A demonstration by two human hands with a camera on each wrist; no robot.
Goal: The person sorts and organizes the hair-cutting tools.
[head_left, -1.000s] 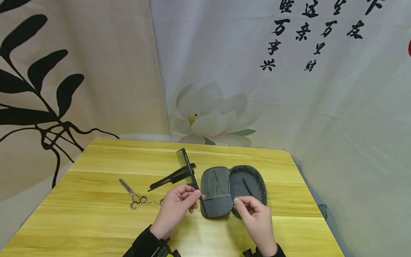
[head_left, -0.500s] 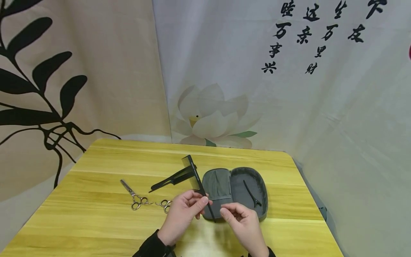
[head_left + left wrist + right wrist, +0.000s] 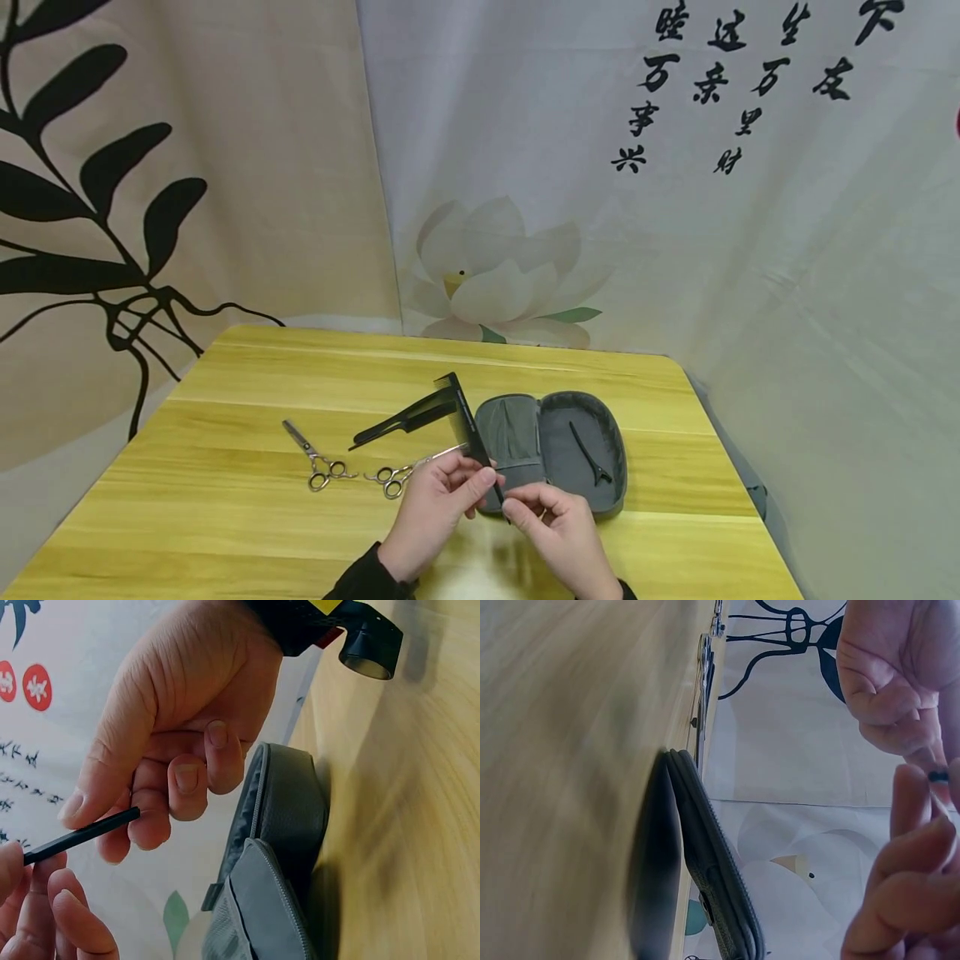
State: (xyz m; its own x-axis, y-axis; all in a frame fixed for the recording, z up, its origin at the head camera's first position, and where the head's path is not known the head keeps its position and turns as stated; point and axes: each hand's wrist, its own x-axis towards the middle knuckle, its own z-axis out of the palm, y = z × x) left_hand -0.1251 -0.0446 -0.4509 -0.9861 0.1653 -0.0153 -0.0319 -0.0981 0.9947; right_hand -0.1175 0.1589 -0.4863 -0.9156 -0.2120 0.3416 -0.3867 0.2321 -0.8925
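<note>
Black comb [image 3: 469, 421], head view: aslant above the table [image 3: 187, 500], left of the case [image 3: 617, 442]'s tray, its lower part in the left hand [image 3: 441, 493]'s thumb-and-finger pinch.
Tail [image 3: 84, 837], left wrist view: between the right hand [image 3: 551, 525]'s thumb and fingers, curled closed (tip poking past).
Dark sliver [image 3: 937, 777], right wrist view: probably the comb, mostly hidden.
Two pinches: seemingly a steadying or regripping step; next calls for one firm pinch before the other loosens.
</note>
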